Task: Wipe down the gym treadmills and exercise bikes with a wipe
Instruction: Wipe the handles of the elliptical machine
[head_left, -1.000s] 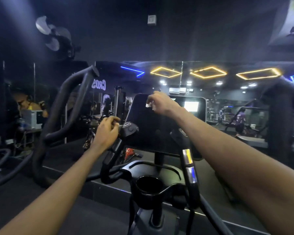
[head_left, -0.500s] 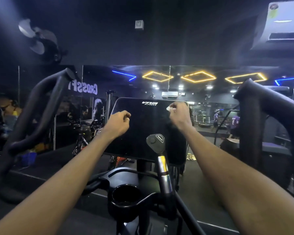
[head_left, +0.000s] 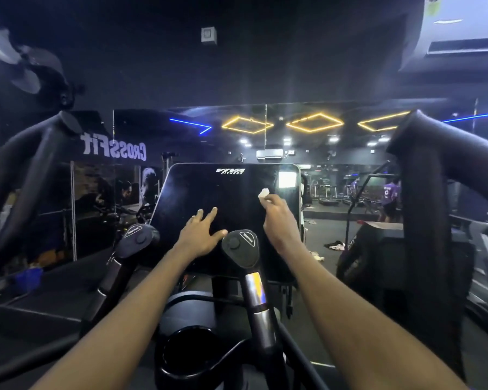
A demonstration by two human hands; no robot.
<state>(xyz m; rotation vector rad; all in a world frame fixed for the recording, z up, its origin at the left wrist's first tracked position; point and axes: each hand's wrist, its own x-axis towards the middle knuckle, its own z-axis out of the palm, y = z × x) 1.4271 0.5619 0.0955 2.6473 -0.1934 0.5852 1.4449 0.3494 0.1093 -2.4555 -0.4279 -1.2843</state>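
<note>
Console [head_left: 209, 192] has "VIVA FITNESS" in white at top centre of its black face. Left of console & a bit higher, wall sign [head_left: 114, 149] reads "CROSSFIT" in white (letters reversed, as in a mirror). Small labels on 2 grip caps [head_left: 247, 239] at console's lower edge are too blurry to read.

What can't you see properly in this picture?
Head view:
Wipe: mostly hidden inside the right hand; only a white tip shows.
Console: lower edge hidden behind the left hand and handle knobs.
Knob lettering: too small to read.
Cup holder inside: too dark.
</note>
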